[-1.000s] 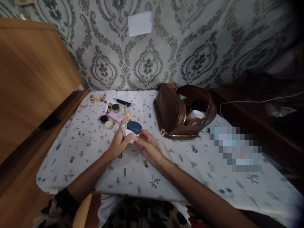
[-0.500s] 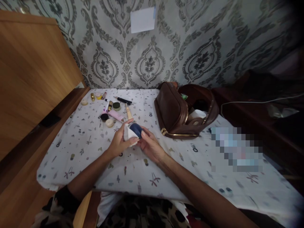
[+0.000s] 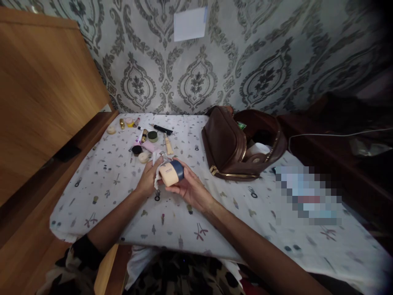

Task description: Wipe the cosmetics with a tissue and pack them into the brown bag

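Note:
My right hand [image 3: 196, 190] is closed around a cosmetic jar [image 3: 170, 173] with a cream-coloured body and a dark blue lid, tilted on its side above the table. In my left hand [image 3: 147, 180] is a crumpled white wipe [image 3: 157, 170], bunched against the jar's left end. Just beyond the hands lie a pink tube [image 3: 149, 146], partly hidden by the wipe, and a small cream tube [image 3: 168, 146]. A cream-lidded jar [image 3: 143, 157], a black-lidded jar [image 3: 136, 150], a green-lidded jar [image 3: 152, 136] and a gold-and-black lipstick [image 3: 144, 135] are grouped there too.
An unzipped brown leather bag [image 3: 227, 143] stands at the right of the cloth-covered table [image 3: 123, 217]. Further right is a blurred-out item [image 3: 307, 194]. Black pens [image 3: 161, 129] and several small cosmetics lie at the back left. A wooden cabinet [image 3: 49, 94] borders the left side.
The wipe has come off the jar's body toward the left, uncovering its cream side and label. My left hand has shifted slightly away from the jar; my right hand still holds it.

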Available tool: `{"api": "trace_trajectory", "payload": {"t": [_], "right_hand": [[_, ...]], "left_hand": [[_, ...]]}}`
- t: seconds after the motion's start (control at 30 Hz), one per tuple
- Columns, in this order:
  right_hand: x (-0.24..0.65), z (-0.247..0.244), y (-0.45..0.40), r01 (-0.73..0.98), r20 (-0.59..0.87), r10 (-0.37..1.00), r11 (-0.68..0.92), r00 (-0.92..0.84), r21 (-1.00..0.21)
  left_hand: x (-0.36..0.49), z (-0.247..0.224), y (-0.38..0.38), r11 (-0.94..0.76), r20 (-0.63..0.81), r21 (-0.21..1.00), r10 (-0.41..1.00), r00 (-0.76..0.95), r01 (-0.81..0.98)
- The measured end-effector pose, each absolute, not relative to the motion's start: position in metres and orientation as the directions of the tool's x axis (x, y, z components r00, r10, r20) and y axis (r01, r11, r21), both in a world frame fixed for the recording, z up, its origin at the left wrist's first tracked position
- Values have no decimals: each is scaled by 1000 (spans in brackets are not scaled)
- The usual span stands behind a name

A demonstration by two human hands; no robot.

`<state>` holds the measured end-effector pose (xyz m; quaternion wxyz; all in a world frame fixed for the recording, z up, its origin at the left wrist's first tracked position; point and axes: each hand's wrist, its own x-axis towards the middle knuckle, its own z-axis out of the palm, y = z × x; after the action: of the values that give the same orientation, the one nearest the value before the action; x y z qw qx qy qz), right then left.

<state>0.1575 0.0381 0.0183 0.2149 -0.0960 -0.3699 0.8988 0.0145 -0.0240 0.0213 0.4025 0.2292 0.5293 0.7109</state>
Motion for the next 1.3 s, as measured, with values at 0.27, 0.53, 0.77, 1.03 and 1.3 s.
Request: {"api": "trace_trajectory", "payload": {"t": [0.27, 0.53, 0.77, 1.03, 1.3], "right_hand": [[155, 16, 45, -424, -69, 640, -582, -766, -694], [155, 15, 42, -373, -35, 649, -480, -760, -794], [155, 12, 35, -272, -3, 598, -370, -802, -888], [153, 11, 38, -327, -65, 591, -531, -804, -782], [149, -5, 40, -141, -213, 416, -672, -884, -727]], "left_hand": [[21, 22, -30, -197, 204, 978, 848, -488, 66], [23, 23, -38, -220, 355, 911, 849, -393, 348], [19, 27, -38, -180, 255, 965, 824, -506, 192], [21, 30, -36, -220, 232, 972, 827, -512, 86], [19, 25, -43, -304, 541, 710, 813, -215, 636]]}}
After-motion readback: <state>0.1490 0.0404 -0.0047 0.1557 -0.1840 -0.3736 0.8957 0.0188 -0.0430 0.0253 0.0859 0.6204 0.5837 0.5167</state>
